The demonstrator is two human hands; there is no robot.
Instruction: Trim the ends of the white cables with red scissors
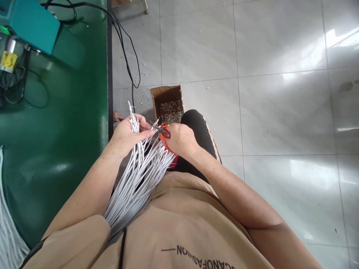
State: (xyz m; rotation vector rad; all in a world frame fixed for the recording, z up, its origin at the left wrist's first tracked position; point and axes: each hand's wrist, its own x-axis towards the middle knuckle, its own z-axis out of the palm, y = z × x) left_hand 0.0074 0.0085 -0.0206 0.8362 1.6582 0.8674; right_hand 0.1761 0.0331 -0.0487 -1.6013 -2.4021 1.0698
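A thick bundle of white cables (130, 186) lies across my lap, its loose ends fanning up toward my hands. My left hand (134, 130) is closed around some of the cables near their tips, thumb stretched toward the blades. In my right hand (182, 138) is a pair of scissors (165, 131) with red-orange handles. Their dark, narrow blades point left at the cable ends, close to my left fingertips. One cable tip between the hands shows a bit of green. Whether the blades touch a cable is too small to tell.
Beyond my hands on the tiled floor stands an open cardboard box (167, 91) with many small clippings inside; more bits are scattered around it. At left, a green-topped table (75, 86) holds a teal device (36, 28) and another cable bundle (9, 239). Black cords (126, 48) hang over its edge.
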